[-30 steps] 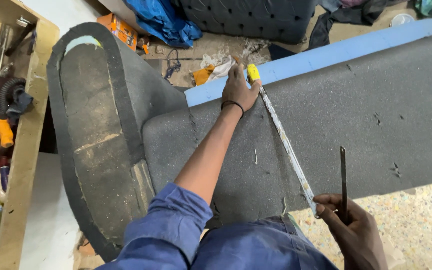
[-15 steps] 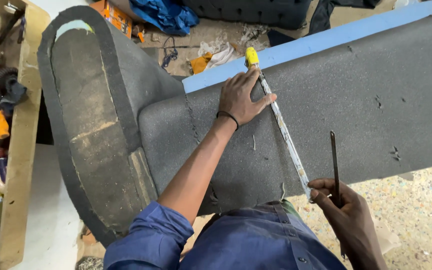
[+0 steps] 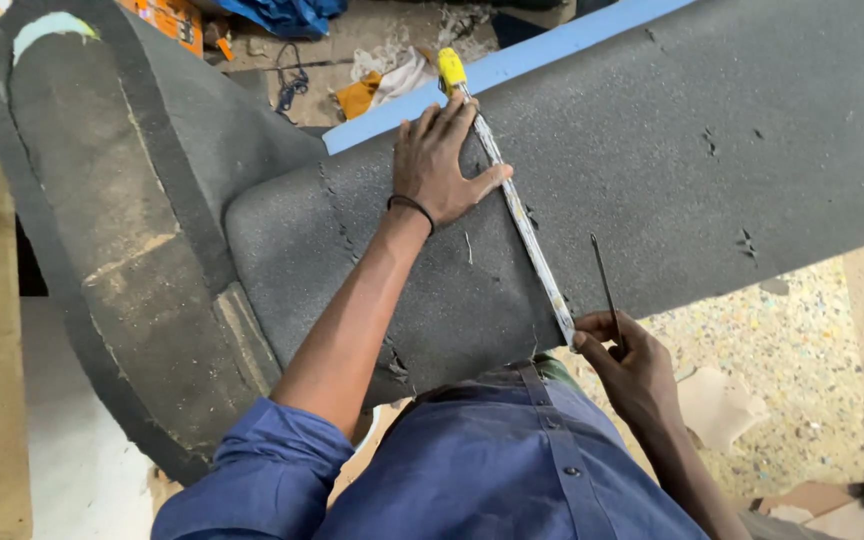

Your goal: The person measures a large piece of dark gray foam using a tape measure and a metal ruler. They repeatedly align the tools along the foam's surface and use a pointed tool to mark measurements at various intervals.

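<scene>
Tape measure (image 3: 522, 215) lies stretched across the dark grey foam sheet (image 3: 672, 150), its long axis running from the yellow case at the far edge down and rightward to the near edge. Left hand (image 3: 442, 165) presses flat and open just left of the far end, beside the case. Right hand (image 3: 627, 355) has its grip closed on the near end and on a thin dark blade (image 3: 604, 275) that stands just right of the strip.
</scene>
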